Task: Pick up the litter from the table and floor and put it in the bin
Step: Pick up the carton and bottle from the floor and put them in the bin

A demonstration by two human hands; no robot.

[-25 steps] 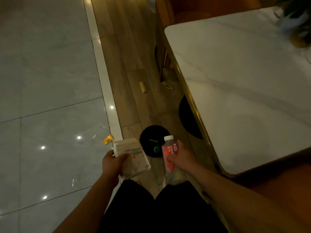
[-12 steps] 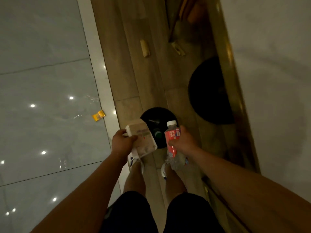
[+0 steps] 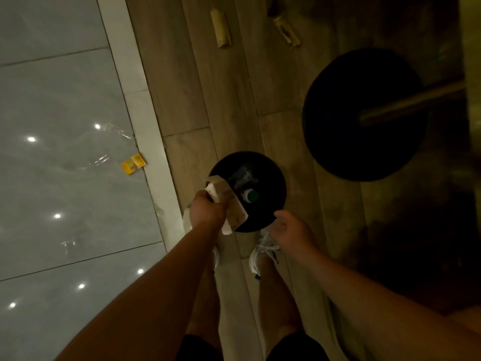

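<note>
A round black bin (image 3: 276,178) stands on the wooden floor just in front of my feet. Inside it lies a clear plastic bottle (image 3: 243,178) and something with a green cap (image 3: 252,196). My left hand (image 3: 207,213) grips a pale cardboard carton (image 3: 229,204), tilted over the bin's near left rim. At the bin's near right rim my right hand (image 3: 291,230) hangs with fingers spread and nothing in it. A small yellow wrapper (image 3: 133,164) lies on the grey tiles to the left. Two tan scraps (image 3: 220,27) (image 3: 286,31) lie on the wood further ahead.
A large black round table base (image 3: 364,115) with a slanting post (image 3: 411,104) sits to the right of the bin. A pale strip (image 3: 145,121) divides the glossy grey tiles from the wood planks. My white shoes (image 3: 264,254) stand just behind the bin.
The red-labelled bottle has left my right hand, which now hangs open over the bin. My left hand has brought the carton over the bin's rim. The view has tipped further down.
</note>
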